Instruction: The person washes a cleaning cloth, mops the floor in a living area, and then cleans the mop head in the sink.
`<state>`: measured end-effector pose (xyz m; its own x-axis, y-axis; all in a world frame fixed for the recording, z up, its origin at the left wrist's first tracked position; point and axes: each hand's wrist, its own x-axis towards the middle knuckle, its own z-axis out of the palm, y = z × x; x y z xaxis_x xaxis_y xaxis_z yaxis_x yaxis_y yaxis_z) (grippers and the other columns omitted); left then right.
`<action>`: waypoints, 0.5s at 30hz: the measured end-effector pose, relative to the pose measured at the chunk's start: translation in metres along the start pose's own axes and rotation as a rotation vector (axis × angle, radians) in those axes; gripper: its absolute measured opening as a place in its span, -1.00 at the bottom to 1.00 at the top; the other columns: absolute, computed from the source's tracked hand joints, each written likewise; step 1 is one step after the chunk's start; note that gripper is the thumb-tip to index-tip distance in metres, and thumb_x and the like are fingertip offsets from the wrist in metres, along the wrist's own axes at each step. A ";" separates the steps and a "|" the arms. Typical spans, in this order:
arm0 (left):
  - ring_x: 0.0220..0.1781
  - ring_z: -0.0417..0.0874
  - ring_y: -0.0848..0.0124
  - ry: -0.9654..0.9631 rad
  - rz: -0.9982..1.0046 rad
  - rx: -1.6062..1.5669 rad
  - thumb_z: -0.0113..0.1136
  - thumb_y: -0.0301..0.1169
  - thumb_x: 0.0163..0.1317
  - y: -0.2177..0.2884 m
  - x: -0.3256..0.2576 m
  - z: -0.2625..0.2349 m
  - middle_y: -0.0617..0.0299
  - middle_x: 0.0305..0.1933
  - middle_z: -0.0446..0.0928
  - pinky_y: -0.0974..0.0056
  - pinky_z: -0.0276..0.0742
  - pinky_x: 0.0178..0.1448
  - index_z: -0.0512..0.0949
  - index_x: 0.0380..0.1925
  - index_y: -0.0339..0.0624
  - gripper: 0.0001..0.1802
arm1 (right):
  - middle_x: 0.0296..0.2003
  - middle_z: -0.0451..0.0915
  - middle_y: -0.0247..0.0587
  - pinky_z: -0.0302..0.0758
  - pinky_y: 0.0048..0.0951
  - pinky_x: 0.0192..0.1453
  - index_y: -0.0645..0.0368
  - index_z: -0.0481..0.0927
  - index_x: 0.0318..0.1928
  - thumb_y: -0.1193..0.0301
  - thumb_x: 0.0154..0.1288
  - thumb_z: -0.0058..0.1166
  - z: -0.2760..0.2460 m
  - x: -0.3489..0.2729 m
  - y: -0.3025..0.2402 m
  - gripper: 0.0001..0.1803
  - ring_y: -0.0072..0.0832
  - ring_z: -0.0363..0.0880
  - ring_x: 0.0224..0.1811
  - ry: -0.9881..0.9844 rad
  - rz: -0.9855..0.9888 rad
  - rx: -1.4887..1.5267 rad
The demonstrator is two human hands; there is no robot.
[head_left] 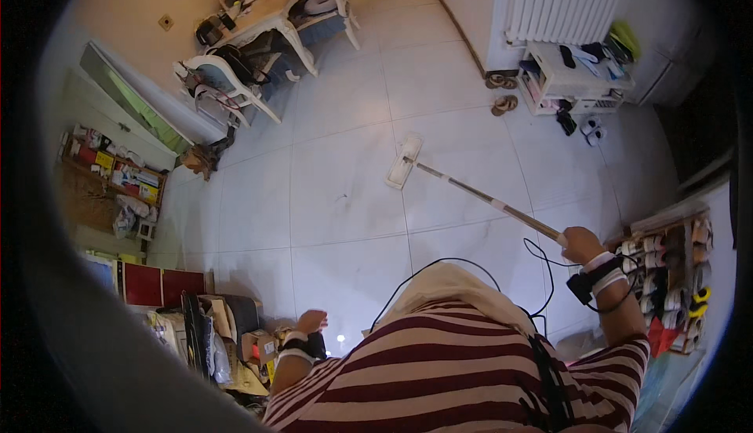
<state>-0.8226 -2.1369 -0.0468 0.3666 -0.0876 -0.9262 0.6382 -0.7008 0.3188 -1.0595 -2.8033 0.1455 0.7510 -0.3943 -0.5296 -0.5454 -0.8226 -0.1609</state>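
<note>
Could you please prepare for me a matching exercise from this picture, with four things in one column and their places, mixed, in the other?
1. Right hand
2. Mop head
3. Radiator
4. Left hand

A. On the wall, by the low shelf
B. Off the mop, near the cardboard box
C. Around the mop handle
D. Down on the floor tiles

Pairs: 1-C, 2-D, 3-A, 4-B
</note>
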 end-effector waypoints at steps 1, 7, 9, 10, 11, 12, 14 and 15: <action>-0.18 0.58 0.28 -0.104 0.268 0.200 -0.10 -0.27 0.28 -0.006 -0.001 -0.014 0.13 -0.17 0.52 0.23 0.51 -0.25 0.40 -0.13 -0.21 -0.72 | -0.33 0.57 -0.03 0.48 -0.21 -0.15 0.18 0.55 -0.23 0.45 -0.05 0.15 -0.012 0.011 -0.003 -0.72 -0.16 0.57 -0.29 0.084 -0.018 -0.225; -0.11 0.55 0.34 0.173 0.324 -0.029 -0.03 -0.24 0.24 0.139 -0.051 0.034 0.12 -0.13 0.51 0.26 0.44 -0.05 0.36 0.02 -0.28 -0.57 | -0.37 0.57 -0.10 0.46 -0.20 -0.15 0.14 0.49 -0.23 0.48 -0.03 0.12 -0.064 0.065 0.006 -0.73 -0.15 0.55 -0.25 0.057 -0.127 -0.357; -0.11 0.55 0.35 0.190 0.320 -0.038 -0.04 -0.25 0.24 0.150 -0.046 0.042 0.12 -0.15 0.52 0.27 0.43 -0.04 0.36 0.02 -0.29 -0.58 | -0.38 0.57 -0.11 0.47 -0.21 -0.16 0.13 0.48 -0.21 0.45 -0.04 0.13 -0.092 0.099 0.009 -0.71 -0.16 0.55 -0.25 0.061 -0.214 -0.352; -0.18 0.57 0.38 0.196 0.363 -0.104 -0.01 -0.28 0.20 0.140 -0.038 0.045 0.14 -0.20 0.53 0.31 0.45 -0.14 0.38 0.00 -0.29 -0.59 | -0.38 0.57 -0.12 0.47 -0.21 -0.17 0.12 0.47 -0.19 0.42 -0.04 0.15 -0.105 0.115 0.009 -0.68 -0.16 0.54 -0.25 0.066 -0.296 -0.347; -0.25 0.59 0.41 0.202 0.412 -0.171 0.01 -0.31 0.16 0.129 -0.028 0.048 0.17 -0.24 0.55 0.35 0.46 -0.24 0.39 -0.02 -0.28 -0.60 | -0.38 0.57 -0.12 0.47 -0.21 -0.17 0.12 0.47 -0.19 0.42 -0.04 0.15 -0.116 0.134 0.010 -0.68 -0.16 0.54 -0.25 0.061 -0.307 -0.349; -0.25 0.59 0.41 0.193 0.500 -0.006 0.01 -0.33 0.15 0.112 -0.015 0.048 0.18 -0.25 0.55 0.35 0.46 -0.26 0.41 -0.04 -0.27 -0.63 | -0.38 0.56 -0.13 0.47 -0.21 -0.18 0.12 0.47 -0.20 0.39 -0.06 0.17 -0.123 0.159 0.009 -0.66 -0.16 0.54 -0.26 0.082 -0.378 -0.364; -0.25 0.59 0.40 0.124 0.414 0.135 -0.01 -0.36 0.15 0.085 -0.014 0.056 0.19 -0.25 0.55 0.36 0.47 -0.27 0.43 -0.10 -0.25 -0.68 | -0.38 0.56 -0.12 0.47 -0.20 -0.19 0.11 0.49 -0.22 0.32 -0.10 0.22 -0.127 0.210 -0.002 -0.63 -0.16 0.54 -0.26 0.102 -0.491 -0.357; -0.25 0.58 0.39 0.073 0.250 0.097 -0.02 -0.36 0.16 0.077 -0.021 0.063 0.18 -0.26 0.54 0.37 0.47 -0.26 0.45 -0.14 -0.24 -0.72 | -0.37 0.56 -0.11 0.47 -0.20 -0.19 0.11 0.49 -0.23 0.29 -0.11 0.23 -0.128 0.235 -0.015 -0.62 -0.16 0.54 -0.26 0.107 -0.541 -0.342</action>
<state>-0.8238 -2.2332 -0.0157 0.5545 -0.2172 -0.8033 0.4557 -0.7285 0.5115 -0.8271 -2.9357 0.1301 0.9289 0.0880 -0.3598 0.0562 -0.9936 -0.0980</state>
